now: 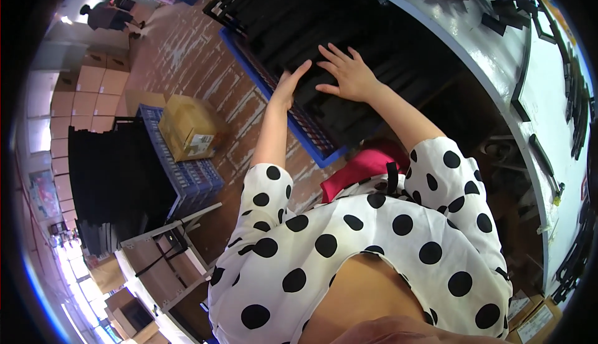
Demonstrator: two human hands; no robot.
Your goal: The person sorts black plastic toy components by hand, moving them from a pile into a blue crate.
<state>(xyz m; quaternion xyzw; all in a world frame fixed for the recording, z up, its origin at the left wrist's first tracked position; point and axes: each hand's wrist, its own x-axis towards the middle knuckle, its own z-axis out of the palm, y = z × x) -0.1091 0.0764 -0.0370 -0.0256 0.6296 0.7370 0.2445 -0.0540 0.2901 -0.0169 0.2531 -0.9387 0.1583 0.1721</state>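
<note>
A blue plastic crate (322,157) in front of me holds a large stack of long black strips (380,39). Over its left side reaches my left hand (289,87), thumb stretched out, with most of its other fingers turned out of sight. Palm down, my right hand (349,76) is above the black strips with its fingers spread. I see nothing held in either hand. Whether the fingertips touch the strips I cannot tell.
A white worktable (451,23) curves along the right, bearing black pieces (514,8) and a thin black tool (544,156). At left, a blue crate (180,179) carries a cardboard box (188,127) beside a black stack (118,182). Far off are piled cartons (93,89) and a person (109,17).
</note>
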